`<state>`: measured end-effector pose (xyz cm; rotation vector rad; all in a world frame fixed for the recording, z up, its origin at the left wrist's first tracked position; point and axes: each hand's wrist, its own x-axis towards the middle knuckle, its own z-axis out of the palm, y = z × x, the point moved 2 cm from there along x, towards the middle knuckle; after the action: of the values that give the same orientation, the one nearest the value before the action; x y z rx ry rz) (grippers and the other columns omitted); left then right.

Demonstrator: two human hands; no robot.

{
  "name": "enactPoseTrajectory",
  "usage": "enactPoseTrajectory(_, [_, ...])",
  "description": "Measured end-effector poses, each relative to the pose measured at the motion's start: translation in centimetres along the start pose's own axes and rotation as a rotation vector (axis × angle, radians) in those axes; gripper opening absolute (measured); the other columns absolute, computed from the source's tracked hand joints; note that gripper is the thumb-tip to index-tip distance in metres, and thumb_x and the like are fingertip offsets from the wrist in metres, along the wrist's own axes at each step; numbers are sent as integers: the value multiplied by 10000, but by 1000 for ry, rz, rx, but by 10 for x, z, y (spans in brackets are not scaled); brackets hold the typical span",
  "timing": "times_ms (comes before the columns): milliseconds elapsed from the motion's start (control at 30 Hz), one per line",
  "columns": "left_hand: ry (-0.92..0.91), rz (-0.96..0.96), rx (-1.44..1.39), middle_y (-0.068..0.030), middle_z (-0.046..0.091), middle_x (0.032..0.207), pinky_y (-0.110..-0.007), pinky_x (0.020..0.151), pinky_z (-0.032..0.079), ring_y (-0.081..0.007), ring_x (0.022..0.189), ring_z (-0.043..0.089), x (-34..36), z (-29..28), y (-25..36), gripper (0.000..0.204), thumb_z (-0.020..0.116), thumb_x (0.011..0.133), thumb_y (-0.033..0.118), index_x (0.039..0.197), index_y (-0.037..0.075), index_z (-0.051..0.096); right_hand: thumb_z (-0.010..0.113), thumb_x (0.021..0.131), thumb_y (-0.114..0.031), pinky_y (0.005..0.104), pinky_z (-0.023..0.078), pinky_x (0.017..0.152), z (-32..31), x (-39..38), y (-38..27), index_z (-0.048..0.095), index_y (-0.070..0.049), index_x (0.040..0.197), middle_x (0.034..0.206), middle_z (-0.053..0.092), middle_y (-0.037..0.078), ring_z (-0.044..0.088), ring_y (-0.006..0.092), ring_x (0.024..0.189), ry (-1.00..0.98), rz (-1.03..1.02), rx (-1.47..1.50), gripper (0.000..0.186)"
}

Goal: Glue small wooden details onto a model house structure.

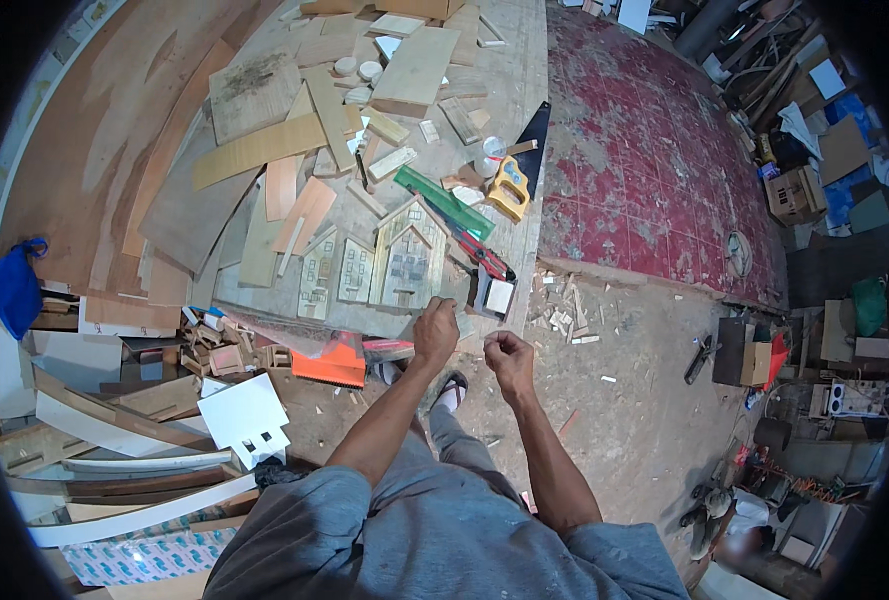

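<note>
My left hand [436, 330] is closed at the near edge of the workbench, just below a flat wooden house cutout [412, 255] with drawn windows. Whatever its fingers hold, if anything, is hidden. Off the bench edge to the right, my right hand [510, 362] is closed in a pinch, and anything in it is too small to make out. A white-topped block [497, 298] sits at the bench corner above the right hand. Red-handled tools [486, 256] lie behind the block, beside a green ruler [444, 203].
A handsaw [509, 190] with a yellow handle lies along the bench's right edge. Wood offcuts [414, 70] cover the far side. An orange container [328, 368] is below the near edge. Wood scraps [569, 310] litter the floor; boards [134, 410] are piled left.
</note>
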<state>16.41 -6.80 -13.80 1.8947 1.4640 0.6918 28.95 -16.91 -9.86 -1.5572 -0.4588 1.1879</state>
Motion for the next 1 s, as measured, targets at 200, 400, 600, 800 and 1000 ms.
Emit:
enactPoseTrajectory(200, [50,15,92,-176,676,947,-456,719,522,-381,840,658,7,-3,-13,201,570,868,85,1027,40,686,620,853,-16,222,336,474,6,7,3,637,17,884,663,569,12,472,71,528,52,49,106,48])
enactPoseTrajectory(400, [-255,-684,-1083,-20,674,830,-237,595,491,-102,723,635,-49,-21,27,205,687,897,180,1034,28,704,632,861,-31,214,335,484,24,6,-6,645,-10,896,681,577,-4,466,61,540,0,28,195,43])
enactPoseTrajectory(600, [-70,-663,-1056,-32,676,816,-231,585,492,-113,728,634,-64,-52,30,194,696,896,202,1015,49,705,641,872,-35,209,457,663,47,-6,-6,658,3,924,825,646,9,573,68,725,-101,-65,160,66])
enactPoseTrajectory(800, [431,-445,-230,-128,687,882,-373,748,520,-265,812,657,-62,-104,-84,205,708,799,118,963,-1,677,631,880,-24,193,391,581,60,-4,-4,663,-1,924,774,596,-39,506,33,661,-183,-45,89,59])
enactPoseTrajectory(1000, [501,-506,222,-214,491,1239,-473,998,400,-394,1185,442,-16,-168,-131,613,778,710,175,1206,-51,497,614,876,-27,198,309,494,75,-5,-11,641,-10,899,702,552,-37,433,31,559,-231,-60,-38,39])
